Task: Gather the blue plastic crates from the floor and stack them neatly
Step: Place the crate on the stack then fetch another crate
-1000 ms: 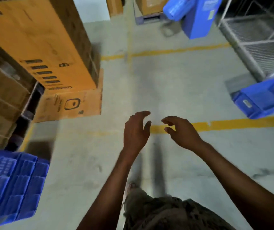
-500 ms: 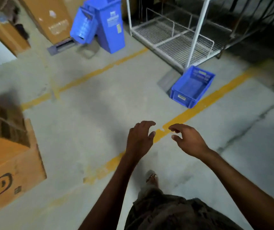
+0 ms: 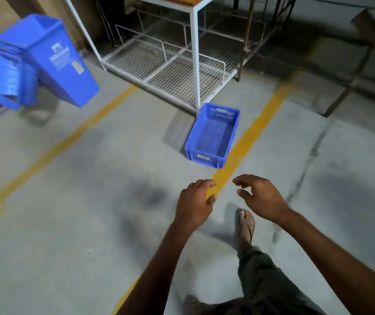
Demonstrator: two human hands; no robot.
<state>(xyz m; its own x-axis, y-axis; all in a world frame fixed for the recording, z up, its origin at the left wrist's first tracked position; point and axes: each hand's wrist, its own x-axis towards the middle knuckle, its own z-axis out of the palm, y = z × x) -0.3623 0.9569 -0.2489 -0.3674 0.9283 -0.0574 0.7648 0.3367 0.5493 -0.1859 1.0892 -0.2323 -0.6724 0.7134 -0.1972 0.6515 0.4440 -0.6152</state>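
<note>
A blue plastic crate [image 3: 213, 137] sits upright and empty on the concrete floor, beside the leg of a white wire rack. Both my hands hover in front of me, short of the crate and above the floor. My left hand [image 3: 193, 205] has loosely curled fingers and holds nothing. My right hand [image 3: 259, 196] is likewise relaxed and holds nothing. At the far left, a tall blue bin [image 3: 52, 60] leans with a blue crate [image 3: 6, 78] propped against its side.
A white wire rack [image 3: 170, 64] with a wooden top stands behind the crate. Yellow floor lines [image 3: 245, 144] run diagonally past it. A dark metal frame [image 3: 352, 76] fills the right back. My sandalled foot [image 3: 245, 226] steps forward below my hands.
The view has swung right and moved forward: the cardboard boxes have left the frame and the floor crate is now closer and centred. Both hands stay empty and raised.
</note>
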